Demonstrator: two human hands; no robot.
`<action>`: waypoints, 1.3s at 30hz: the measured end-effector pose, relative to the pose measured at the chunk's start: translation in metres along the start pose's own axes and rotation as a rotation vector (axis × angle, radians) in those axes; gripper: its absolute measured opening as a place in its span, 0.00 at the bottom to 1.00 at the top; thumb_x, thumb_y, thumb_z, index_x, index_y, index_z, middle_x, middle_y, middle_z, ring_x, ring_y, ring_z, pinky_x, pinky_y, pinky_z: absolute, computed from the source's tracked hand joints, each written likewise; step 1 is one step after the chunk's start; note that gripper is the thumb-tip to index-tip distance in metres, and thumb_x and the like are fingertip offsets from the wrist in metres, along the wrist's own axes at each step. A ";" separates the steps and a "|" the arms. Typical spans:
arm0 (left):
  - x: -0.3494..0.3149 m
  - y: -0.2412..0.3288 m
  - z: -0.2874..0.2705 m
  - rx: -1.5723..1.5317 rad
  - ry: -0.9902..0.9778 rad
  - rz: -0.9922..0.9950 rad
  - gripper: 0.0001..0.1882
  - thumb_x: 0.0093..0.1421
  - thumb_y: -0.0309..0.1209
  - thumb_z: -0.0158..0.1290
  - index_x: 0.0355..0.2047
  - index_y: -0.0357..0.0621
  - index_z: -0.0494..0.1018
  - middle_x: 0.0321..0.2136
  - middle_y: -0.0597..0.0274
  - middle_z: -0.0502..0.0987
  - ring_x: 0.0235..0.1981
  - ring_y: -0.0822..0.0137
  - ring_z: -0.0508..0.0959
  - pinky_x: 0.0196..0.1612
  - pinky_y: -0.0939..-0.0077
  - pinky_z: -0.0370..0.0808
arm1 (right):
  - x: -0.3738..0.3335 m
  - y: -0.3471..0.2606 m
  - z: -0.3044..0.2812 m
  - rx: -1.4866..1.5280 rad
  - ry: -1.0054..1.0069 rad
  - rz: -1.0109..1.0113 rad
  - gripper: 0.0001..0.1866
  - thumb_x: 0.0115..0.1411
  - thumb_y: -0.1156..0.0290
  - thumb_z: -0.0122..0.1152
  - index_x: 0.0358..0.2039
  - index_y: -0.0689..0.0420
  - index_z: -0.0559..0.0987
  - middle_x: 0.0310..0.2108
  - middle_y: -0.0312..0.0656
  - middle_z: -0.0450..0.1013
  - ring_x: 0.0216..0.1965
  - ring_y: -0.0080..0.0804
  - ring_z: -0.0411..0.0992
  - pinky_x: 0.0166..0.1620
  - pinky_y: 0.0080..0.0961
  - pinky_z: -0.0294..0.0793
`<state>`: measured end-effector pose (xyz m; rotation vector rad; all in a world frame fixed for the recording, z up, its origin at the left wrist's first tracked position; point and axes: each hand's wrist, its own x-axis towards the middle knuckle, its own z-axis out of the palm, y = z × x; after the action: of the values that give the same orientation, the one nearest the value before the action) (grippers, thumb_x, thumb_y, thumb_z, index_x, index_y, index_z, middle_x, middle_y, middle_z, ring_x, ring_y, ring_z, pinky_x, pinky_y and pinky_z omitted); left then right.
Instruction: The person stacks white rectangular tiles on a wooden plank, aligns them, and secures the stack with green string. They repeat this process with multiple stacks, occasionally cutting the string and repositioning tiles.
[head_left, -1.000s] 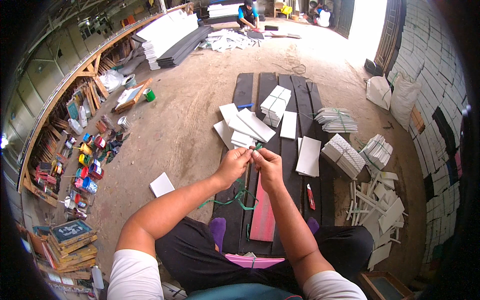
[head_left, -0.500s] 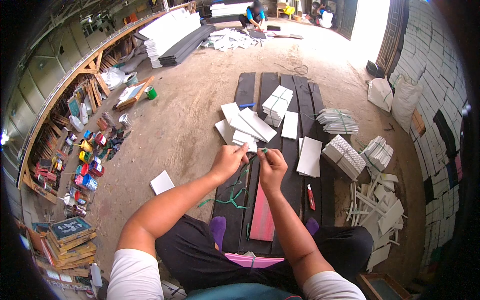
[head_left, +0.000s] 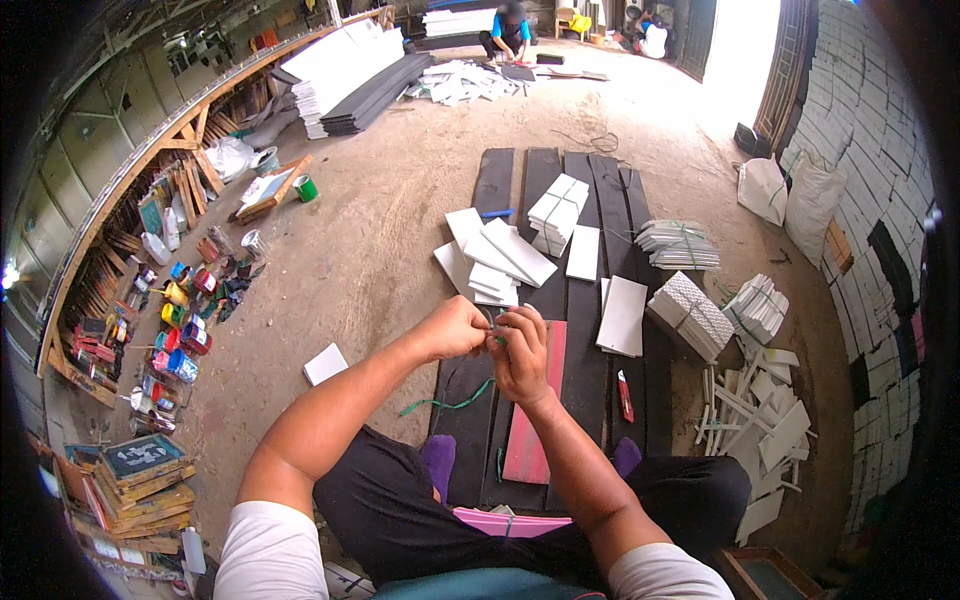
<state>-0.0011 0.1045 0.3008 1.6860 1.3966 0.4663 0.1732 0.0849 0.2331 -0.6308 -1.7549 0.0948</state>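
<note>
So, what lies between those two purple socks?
In the head view, a red board on black strips, with the right forearm passing above.

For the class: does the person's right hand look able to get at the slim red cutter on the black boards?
Probably yes: the slim red cutter lies uncovered right of the right forearm, though the right hand pinches thin green plastic strapping.

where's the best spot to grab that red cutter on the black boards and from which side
Probably the middle of the red cutter, pinched across its long sides by the right hand from above: it lies flat and lengthwise on the black boards, nothing covering it. Its blade is too small to make out.
</note>
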 end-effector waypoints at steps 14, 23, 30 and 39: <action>0.008 -0.017 -0.008 -0.371 -0.243 -0.016 0.03 0.57 0.23 0.59 0.29 0.36 0.82 0.23 0.64 0.81 0.23 0.74 0.77 0.28 0.78 0.74 | -0.023 -0.010 0.026 0.078 0.029 0.273 0.06 0.64 0.80 0.60 0.41 0.62 0.73 0.39 0.56 0.70 0.35 0.52 0.74 0.37 0.41 0.75; 0.021 -0.011 0.026 -0.534 0.120 0.241 0.07 0.66 0.29 0.60 0.38 0.36 0.80 0.30 0.67 0.81 0.29 0.77 0.77 0.33 0.79 0.74 | -0.007 0.002 0.027 0.230 0.318 0.562 0.03 0.73 0.75 0.54 0.43 0.61 0.72 0.35 0.40 0.70 0.31 0.23 0.69 0.35 0.23 0.70; 0.020 0.001 0.053 -0.487 0.500 0.375 0.08 0.67 0.29 0.60 0.39 0.34 0.82 0.28 0.67 0.81 0.28 0.79 0.76 0.32 0.81 0.73 | 0.013 0.003 0.024 0.820 0.506 0.956 0.06 0.72 0.70 0.58 0.36 0.54 0.74 0.28 0.29 0.70 0.26 0.12 0.62 0.27 0.16 0.59; 0.013 0.006 0.055 -0.229 0.630 0.528 0.08 0.65 0.25 0.61 0.39 0.31 0.82 0.34 0.58 0.83 0.36 0.70 0.81 0.40 0.74 0.76 | 0.036 -0.009 0.010 1.059 0.647 1.439 0.05 0.70 0.73 0.61 0.36 0.52 0.74 0.24 0.28 0.68 0.18 0.14 0.59 0.20 0.18 0.53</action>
<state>0.0469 0.0956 0.2727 1.7810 1.2235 1.4998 0.1551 0.0959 0.2649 -0.8276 -0.2016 1.4915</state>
